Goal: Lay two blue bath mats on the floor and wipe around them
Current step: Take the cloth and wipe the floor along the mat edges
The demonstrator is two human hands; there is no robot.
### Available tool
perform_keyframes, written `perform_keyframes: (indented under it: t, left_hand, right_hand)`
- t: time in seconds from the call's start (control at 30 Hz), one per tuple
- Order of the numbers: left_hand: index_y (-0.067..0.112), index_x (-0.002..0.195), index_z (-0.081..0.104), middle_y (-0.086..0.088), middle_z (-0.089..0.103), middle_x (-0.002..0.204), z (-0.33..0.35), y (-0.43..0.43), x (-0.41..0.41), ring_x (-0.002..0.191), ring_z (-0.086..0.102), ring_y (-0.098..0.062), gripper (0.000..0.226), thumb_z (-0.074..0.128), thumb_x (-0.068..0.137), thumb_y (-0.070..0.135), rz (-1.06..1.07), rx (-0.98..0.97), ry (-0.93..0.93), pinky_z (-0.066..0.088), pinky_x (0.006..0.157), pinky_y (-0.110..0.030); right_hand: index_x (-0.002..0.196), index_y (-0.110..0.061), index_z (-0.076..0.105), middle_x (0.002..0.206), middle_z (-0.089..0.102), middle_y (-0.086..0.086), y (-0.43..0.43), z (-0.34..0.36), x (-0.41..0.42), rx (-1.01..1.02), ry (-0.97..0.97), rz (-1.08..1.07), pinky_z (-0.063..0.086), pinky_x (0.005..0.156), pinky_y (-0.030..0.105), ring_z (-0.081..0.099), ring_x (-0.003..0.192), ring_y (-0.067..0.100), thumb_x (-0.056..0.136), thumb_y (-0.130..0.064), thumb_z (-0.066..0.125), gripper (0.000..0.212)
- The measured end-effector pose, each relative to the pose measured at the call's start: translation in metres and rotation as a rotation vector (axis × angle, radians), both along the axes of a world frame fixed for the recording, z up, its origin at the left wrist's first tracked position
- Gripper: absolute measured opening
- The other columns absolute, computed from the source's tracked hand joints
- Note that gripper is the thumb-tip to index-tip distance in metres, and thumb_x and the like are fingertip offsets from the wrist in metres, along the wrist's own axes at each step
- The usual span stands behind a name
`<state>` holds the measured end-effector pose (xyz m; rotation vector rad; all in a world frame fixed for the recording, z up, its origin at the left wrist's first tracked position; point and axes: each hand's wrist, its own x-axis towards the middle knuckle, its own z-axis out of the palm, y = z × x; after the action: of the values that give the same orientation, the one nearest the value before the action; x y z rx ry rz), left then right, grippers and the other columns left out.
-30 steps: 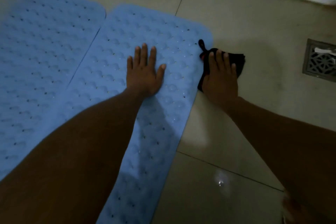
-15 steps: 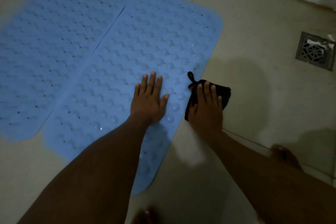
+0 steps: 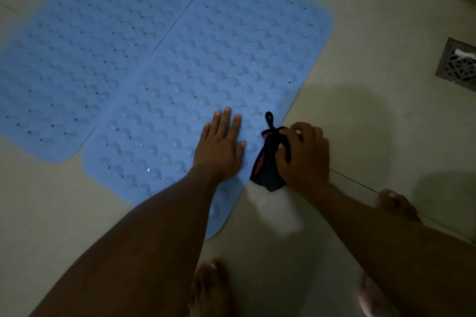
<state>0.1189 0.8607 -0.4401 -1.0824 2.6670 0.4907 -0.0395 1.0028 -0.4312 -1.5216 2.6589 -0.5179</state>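
Note:
Two blue bubbled bath mats lie flat side by side on the tiled floor: the left mat (image 3: 98, 54) and the right mat (image 3: 221, 67), their long edges touching. My left hand (image 3: 220, 147) presses flat on the right mat near its right edge, fingers spread. Beside that edge my right hand (image 3: 304, 154) clutches a bunched black cloth (image 3: 268, 170) with a red lining and a hanging loop. The cloth rests on the floor right against the mat's edge.
A metal floor drain (image 3: 457, 67) with a white scrap on it sits at the right. Wall tiles rise along the top right. My bare feet stand at the bottom (image 3: 211, 288) and at the right (image 3: 398, 204). A pale wet patch (image 3: 278, 213) lies just under the cloth.
Both hands have slid back along the right mat's edge towards me. The right hand went from pressing flat on the cloth to clutching it bunched up. The camera pulled back, showing both mats' near ends.

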Motion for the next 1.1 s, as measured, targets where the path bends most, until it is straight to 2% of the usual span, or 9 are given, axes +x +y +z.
perform_keyframes:
  t: [0.23,0.33,0.4,0.5,0.57,0.67,0.8,0.93,1.1]
  left_hand:
    - [0.021,0.163,-0.002,-0.005,-0.016,0.169,0.002,0.015,0.012,0.156,-0.014,-0.025,0.066,0.026,0.108,0.045,0.024,0.030,0.022,-0.003,0.124,-0.041]
    - [0.017,0.163,0.002,-0.008,-0.010,0.170,0.003,0.021,0.019,0.156,-0.010,-0.027,0.064,0.023,0.107,0.042,0.021,0.047,0.000,0.003,0.126,-0.044]
    - [0.010,0.161,0.013,-0.015,0.005,0.170,0.006,0.032,0.020,0.157,0.002,-0.032,0.066,0.019,0.104,0.043,0.055,0.043,0.054,0.011,0.127,-0.046]
    - [0.001,0.156,0.030,-0.024,0.027,0.163,0.010,0.063,0.022,0.152,0.023,-0.040,0.066,0.028,0.102,0.038,0.071,-0.055,0.242,0.024,0.123,-0.050]
    - [0.001,0.155,0.033,-0.025,0.028,0.162,0.011,0.084,0.017,0.151,0.024,-0.041,0.064,0.040,0.102,0.035,-0.070,-0.110,0.324,0.025,0.120,-0.053]
    - [0.017,0.160,0.027,-0.015,0.018,0.168,0.004,0.110,0.007,0.156,0.011,-0.033,0.066,0.043,0.102,0.044,-0.268,-0.099,0.233,0.017,0.124,-0.050]
    - [0.026,0.160,0.026,-0.009,0.014,0.169,-0.003,0.124,0.015,0.157,0.008,-0.028,0.062,0.032,0.103,0.051,-0.208,-0.089,0.102,0.015,0.124,-0.049]
    - [0.033,0.162,0.010,-0.003,0.000,0.171,0.007,0.135,0.044,0.157,-0.003,-0.025,0.062,0.024,0.105,0.053,-0.181,-0.082,-0.058,0.008,0.126,-0.047]
    - [0.032,0.162,0.016,-0.003,0.004,0.171,0.015,0.160,0.088,0.157,0.000,-0.026,0.061,0.032,0.106,0.049,-0.090,-0.082,-0.075,0.011,0.126,-0.046]
  right_hand:
    - [0.098,-0.007,0.065,0.094,0.059,0.013,0.014,-0.008,0.019,0.031,-0.059,0.160,0.044,0.062,0.032,0.055,0.080,0.029,0.081,-0.025,0.062,0.025]
    - [0.074,-0.012,0.061,0.073,0.055,0.005,0.009,0.005,0.029,0.029,-0.206,0.209,0.034,0.051,0.027,0.056,0.061,0.025,0.085,-0.033,0.052,0.025]
    - [0.062,-0.015,0.051,0.063,0.049,0.004,-0.011,0.019,0.020,0.036,-0.282,0.138,0.029,0.055,0.029,0.056,0.057,0.030,0.088,-0.035,0.047,0.033]
    - [0.075,-0.012,0.059,0.082,0.062,0.016,-0.066,0.031,-0.017,0.031,-0.226,0.041,0.036,0.062,0.036,0.061,0.077,0.037,0.092,-0.032,0.045,0.030]
    - [0.093,-0.006,0.064,0.100,0.064,0.023,-0.108,0.039,-0.042,0.020,-0.211,0.055,0.046,0.075,0.043,0.061,0.096,0.041,0.093,-0.036,0.036,0.041]
    - [0.118,-0.012,0.062,0.124,0.060,0.019,-0.154,0.040,-0.053,0.144,-0.280,0.152,0.043,0.100,0.044,0.051,0.123,0.039,0.093,-0.044,0.035,0.048]
    - [0.145,-0.023,0.047,0.152,0.043,0.009,-0.175,0.022,-0.018,0.286,-0.315,0.420,0.031,0.115,0.045,0.033,0.143,0.033,0.099,-0.044,0.046,0.051]
    - [0.149,-0.032,0.039,0.163,0.024,0.008,-0.181,0.008,0.021,0.384,-0.209,0.568,0.020,0.119,0.051,0.018,0.151,0.030,0.096,-0.053,0.043,0.058]
    - [0.147,-0.024,0.043,0.164,0.025,0.009,-0.192,0.002,0.045,0.267,-0.145,0.591,0.015,0.119,0.059,0.015,0.153,0.032,0.095,-0.047,0.044,0.057]
